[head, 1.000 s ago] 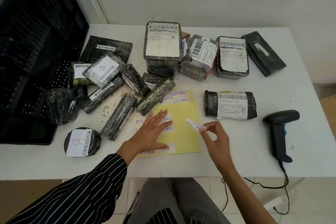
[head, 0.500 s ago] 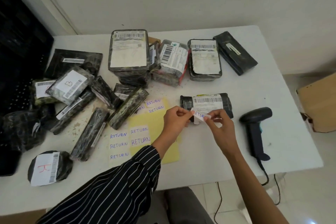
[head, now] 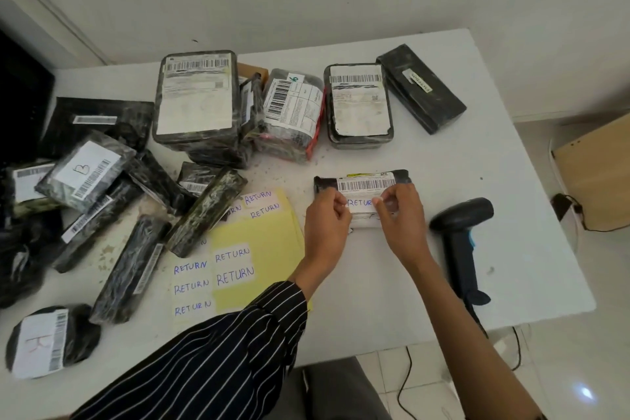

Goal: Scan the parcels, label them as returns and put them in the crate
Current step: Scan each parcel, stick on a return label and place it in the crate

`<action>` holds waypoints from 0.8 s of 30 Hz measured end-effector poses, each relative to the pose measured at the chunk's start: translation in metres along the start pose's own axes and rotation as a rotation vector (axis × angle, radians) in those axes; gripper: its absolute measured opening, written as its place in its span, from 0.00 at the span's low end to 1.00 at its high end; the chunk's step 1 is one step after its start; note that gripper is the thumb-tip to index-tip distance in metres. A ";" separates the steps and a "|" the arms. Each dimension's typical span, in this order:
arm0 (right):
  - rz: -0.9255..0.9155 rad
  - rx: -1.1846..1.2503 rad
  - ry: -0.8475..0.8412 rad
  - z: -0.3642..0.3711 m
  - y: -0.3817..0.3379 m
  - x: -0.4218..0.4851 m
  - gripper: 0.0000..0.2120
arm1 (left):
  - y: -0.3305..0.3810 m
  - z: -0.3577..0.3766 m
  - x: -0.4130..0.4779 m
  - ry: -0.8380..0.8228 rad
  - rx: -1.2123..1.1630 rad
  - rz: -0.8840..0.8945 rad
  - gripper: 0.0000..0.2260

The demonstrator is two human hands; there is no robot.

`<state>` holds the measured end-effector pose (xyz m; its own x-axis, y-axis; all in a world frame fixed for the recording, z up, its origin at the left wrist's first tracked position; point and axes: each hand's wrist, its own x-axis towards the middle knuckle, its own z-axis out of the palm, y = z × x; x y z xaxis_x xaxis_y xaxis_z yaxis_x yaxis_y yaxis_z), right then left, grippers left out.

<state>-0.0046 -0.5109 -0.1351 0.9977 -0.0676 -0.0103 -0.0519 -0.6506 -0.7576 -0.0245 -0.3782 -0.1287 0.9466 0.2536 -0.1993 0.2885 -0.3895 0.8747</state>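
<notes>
A black wrapped parcel [head: 361,182] with a white barcode label lies on the white table [head: 477,164], right of centre. A white RETURN sticker [head: 359,203] lies across its front face. My left hand [head: 325,222] pinches the sticker's left end and my right hand [head: 399,215] pinches its right end. A yellow backing sheet [head: 269,242] with several RETURN stickers lies to the left. A black handheld scanner [head: 460,235] rests on the table to the right.
Several black wrapped parcels [head: 197,99] crowd the back and left of the table; a round one [head: 51,339] sits near the front left. A dark crate [head: 20,89] stands at the far left. A cardboard box [head: 596,174] sits on the floor at right.
The right hand peeled a sticker off the yellow sheet and carried it to the parcel. The left hand left the sheet and now both hands hold the sticker flat against the parcel.
</notes>
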 end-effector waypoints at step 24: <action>0.060 0.099 -0.042 -0.007 0.022 0.010 0.20 | -0.012 -0.014 0.039 -0.188 0.376 0.243 0.19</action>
<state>0.0035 -0.5311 -0.1475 0.9939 -0.0710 -0.0840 -0.1095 -0.5685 -0.8153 0.0066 -0.3513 -0.1404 0.9926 -0.0351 -0.1160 0.0554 -0.7195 0.6923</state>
